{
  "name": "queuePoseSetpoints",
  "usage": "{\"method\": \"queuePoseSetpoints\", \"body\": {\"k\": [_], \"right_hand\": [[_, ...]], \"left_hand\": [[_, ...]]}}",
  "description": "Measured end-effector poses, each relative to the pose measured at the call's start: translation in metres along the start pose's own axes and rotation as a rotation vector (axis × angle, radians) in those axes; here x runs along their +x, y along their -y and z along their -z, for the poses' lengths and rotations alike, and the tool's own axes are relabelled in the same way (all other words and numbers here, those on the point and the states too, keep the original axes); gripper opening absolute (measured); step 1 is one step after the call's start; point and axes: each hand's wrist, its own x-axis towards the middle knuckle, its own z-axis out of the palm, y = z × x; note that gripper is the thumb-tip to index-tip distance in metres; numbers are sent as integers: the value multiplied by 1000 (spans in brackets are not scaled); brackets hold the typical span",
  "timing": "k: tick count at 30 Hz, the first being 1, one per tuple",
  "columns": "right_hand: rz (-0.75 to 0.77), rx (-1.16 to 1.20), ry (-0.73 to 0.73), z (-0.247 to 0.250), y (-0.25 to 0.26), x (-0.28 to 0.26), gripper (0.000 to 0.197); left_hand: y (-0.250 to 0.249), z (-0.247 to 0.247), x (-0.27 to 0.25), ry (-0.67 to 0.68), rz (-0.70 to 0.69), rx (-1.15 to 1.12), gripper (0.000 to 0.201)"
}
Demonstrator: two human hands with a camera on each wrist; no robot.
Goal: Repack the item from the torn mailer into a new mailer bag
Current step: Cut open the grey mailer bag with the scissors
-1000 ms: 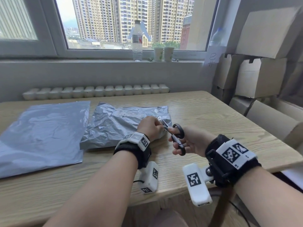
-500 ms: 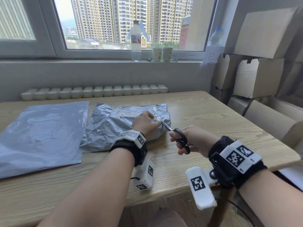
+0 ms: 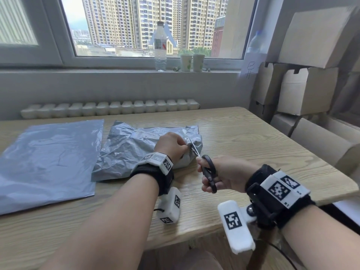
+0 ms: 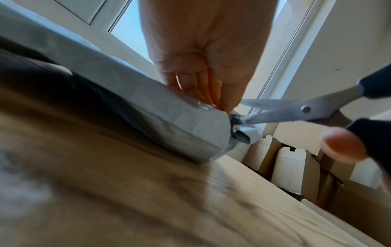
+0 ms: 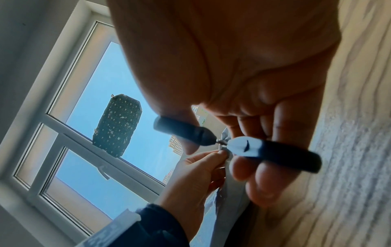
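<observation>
I see the full mailer (image 3: 148, 151) lying crumpled near the middle of the desk (image 3: 253, 145), bulging with an item inside that I cannot make out through the grey plastic. My left hand (image 3: 170, 146) pinches the plastic at the mailer's right end, thumb and fingers pressed together on a small fold. My right hand (image 3: 224, 173) grips the black handles of the scissors (image 3: 204, 162), fingers curled through the loops; the blades stand slightly apart with their tips in the bunched plastic right beside the left fingertips. The empty mailer (image 3: 48, 162) lies flat by the desk's left edge, its right side just beside the full one. Bare wood runs from the scissors to the desk's right edge, where cardboard boxes (image 3: 307, 90) stand stacked just beyond the far right corner.
</observation>
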Motion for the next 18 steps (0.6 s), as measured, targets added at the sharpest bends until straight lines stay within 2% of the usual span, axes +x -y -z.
{"method": "queuePoseSetpoints", "body": {"k": [7, 10, 14, 18], "right_hand": [[0, 5, -53, -12, 9, 6, 34], [14, 24, -74, -16, 10, 7, 32], [52, 75, -115, -14, 7, 4, 28], [67, 125, -114, -8, 6, 0, 31]], "left_hand": [[3, 3, 2, 67, -45, 10, 10], [5, 4, 3, 96, -28, 5, 12], [4, 4, 5, 70, 50, -43, 17], [3, 2, 6, 77, 49, -71, 20]]}}
